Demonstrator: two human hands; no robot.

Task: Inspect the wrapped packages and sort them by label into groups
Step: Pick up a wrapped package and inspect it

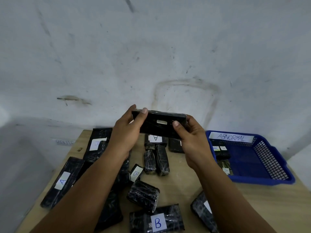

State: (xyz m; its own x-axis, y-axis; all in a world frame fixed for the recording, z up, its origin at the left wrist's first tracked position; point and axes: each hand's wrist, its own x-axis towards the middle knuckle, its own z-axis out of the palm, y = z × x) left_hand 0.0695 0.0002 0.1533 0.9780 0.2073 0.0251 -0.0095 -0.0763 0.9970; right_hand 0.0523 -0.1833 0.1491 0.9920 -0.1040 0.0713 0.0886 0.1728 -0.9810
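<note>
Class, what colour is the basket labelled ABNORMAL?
Blue, a mesh-sided plastic basket; it shows best in the head view.

Left hand (pixel 125 132) and right hand (pixel 191 140) grip long black plastic-wrapped package (pixel 159 124) by ends, raised above wooden worktop (pixel 176 182) strewn with labelled packages; blue plastic basket marked ABNORMAL (pixel 269 165) at right.

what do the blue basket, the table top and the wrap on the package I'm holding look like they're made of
Blue basket: likely moulded plastic, with lattice walls and an even colour.
Table top: pale wood or plywood, matte, faint grain.
Held package: black, under what looks like clear plastic film, glossy with creases.
</note>
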